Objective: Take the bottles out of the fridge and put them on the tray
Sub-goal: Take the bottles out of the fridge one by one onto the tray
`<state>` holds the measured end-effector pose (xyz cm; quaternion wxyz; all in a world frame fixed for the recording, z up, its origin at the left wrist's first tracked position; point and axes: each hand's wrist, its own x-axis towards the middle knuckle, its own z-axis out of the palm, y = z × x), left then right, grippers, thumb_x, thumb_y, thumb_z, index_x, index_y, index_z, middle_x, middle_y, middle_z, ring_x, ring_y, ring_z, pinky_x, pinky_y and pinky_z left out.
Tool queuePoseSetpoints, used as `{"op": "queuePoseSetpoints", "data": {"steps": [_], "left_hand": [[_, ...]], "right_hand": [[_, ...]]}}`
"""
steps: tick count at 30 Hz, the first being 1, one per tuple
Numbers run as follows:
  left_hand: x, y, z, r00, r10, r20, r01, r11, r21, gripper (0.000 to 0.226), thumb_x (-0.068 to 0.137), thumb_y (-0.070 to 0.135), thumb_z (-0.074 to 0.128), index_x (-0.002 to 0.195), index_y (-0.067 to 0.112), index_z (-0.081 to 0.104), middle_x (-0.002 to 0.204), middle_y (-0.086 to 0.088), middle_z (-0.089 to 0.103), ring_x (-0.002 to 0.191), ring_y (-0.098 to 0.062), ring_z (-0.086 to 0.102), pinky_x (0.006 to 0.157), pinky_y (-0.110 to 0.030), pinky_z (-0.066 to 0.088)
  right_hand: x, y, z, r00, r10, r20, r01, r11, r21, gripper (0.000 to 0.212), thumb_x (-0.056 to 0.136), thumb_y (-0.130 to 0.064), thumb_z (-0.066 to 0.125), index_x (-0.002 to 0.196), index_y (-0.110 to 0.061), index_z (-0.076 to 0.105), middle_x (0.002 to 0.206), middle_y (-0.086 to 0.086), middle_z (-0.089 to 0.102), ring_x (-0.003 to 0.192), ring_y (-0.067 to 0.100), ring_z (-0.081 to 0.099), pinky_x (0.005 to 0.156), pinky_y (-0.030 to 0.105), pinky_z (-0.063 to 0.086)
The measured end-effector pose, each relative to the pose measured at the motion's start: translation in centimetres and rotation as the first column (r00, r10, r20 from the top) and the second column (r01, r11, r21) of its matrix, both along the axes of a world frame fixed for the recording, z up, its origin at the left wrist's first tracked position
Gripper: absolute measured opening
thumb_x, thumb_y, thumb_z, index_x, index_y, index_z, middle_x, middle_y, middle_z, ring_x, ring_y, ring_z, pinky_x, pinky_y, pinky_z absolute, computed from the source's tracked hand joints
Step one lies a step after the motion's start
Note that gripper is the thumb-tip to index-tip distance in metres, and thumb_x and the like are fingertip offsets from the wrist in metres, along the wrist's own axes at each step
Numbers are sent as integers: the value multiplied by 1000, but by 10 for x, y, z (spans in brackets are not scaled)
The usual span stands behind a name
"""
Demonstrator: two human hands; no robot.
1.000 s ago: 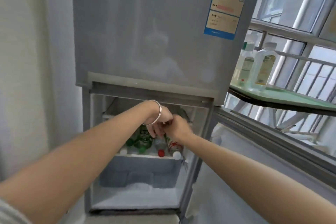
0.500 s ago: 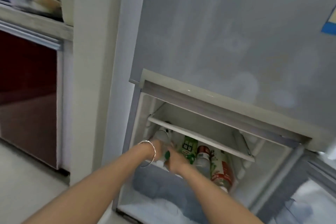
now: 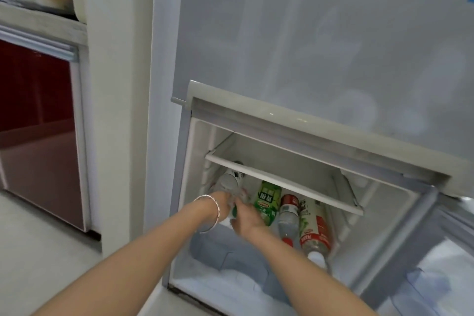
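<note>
I am reaching with both arms into the open lower compartment of the fridge (image 3: 307, 33), where four bottles are lying on their sides in a row, under a white shelf (image 3: 282, 180) and above a bluish drawer (image 3: 230, 256). My left hand (image 3: 227, 200), with a thin bracelet (image 3: 213, 210) round the wrist, is holding the near end of the pale bottle (image 3: 230, 181). That bottle is the leftmost of the row, lying close to the compartment's left wall with its far end reaching under the shelf's edge. My right hand (image 3: 247, 220) is sitting just beside the left one, with its back turned to me. Its fingers are hidden and blurred, so I cannot tell whether it is grasping anything or only touching. A speck of green is showing between the two hands. Just to their right the green bottle (image 3: 268, 200) is lying with its near end behind my right hand. Beside it the red-capped bottle (image 3: 288, 220) is pointing its cap toward me. At the far right the white-capped bottle (image 3: 314, 233), with a white, green and red label, is doing the same. Frost (image 3: 230, 282) is covering the compartment's bottom in front of the drawer. The lower door (image 3: 436, 285) is standing open on the right. To the left of the fridge, past a white wall, a red cabinet (image 3: 38, 136) is standing on the pale floor (image 3: 38, 251).
</note>
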<state>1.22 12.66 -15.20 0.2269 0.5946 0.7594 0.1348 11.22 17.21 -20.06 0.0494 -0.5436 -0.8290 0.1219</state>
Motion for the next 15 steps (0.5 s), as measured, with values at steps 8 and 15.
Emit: {"op": "queuePoseSetpoints", "data": {"steps": [8,15], "left_hand": [[15,-4,27,983,-175,-55,176,984,18,46,89,13,46,135,9,43,128,-12,58,102,-24,58,87,-32,50],[43,-28,72,919,-320,-232,329,944,-2,41,77,26,64,115,13,54,99,-1,64,83,-21,60,71,-26,48]], "right_hand": [[38,-35,45,994,-50,99,0,891,455,69,73,12,64,130,-16,35,119,17,53,106,33,53,72,39,48],[71,-75,89,990,78,115,-126,853,506,69,68,-14,79,122,-21,37,107,11,62,98,33,59,73,40,47]]}}
